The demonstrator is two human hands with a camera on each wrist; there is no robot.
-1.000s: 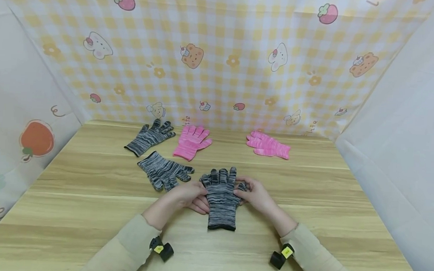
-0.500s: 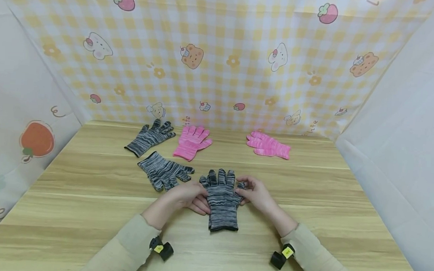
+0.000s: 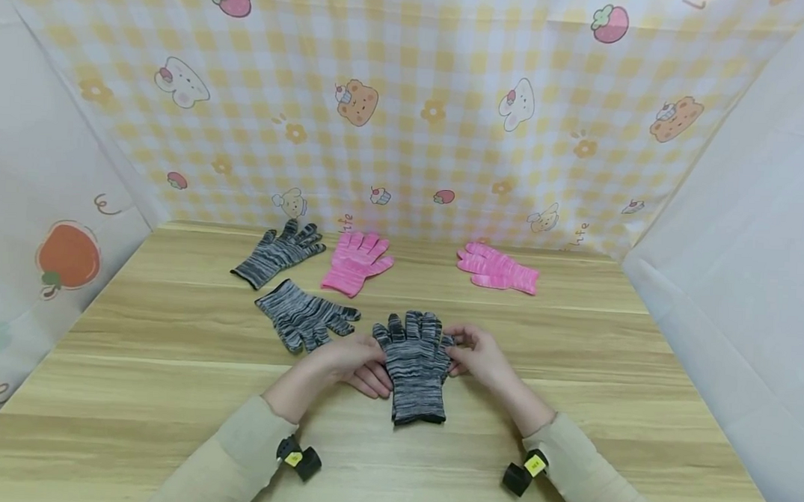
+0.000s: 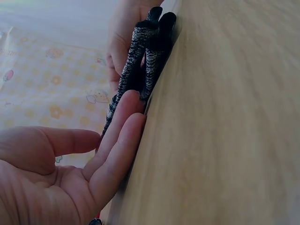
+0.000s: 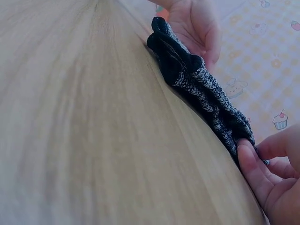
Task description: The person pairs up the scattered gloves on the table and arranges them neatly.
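Nudged slightly rightward since a second ago, layered black-and-gray knit gloves (image 3: 418, 375) lie mid-width on a wood-grain tabletop (image 3: 586, 356), fingers pointing away from the person, cuffs near, long axis running almost straight fore-and-aft. One left hand (image 3: 355, 363) pinches their left edge; the right hand (image 3: 477, 357) pinches the opposite side.

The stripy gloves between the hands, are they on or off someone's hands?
Off. The stripy gloves lie stacked on the table, and the left hand and right hand at their edges are both bare.
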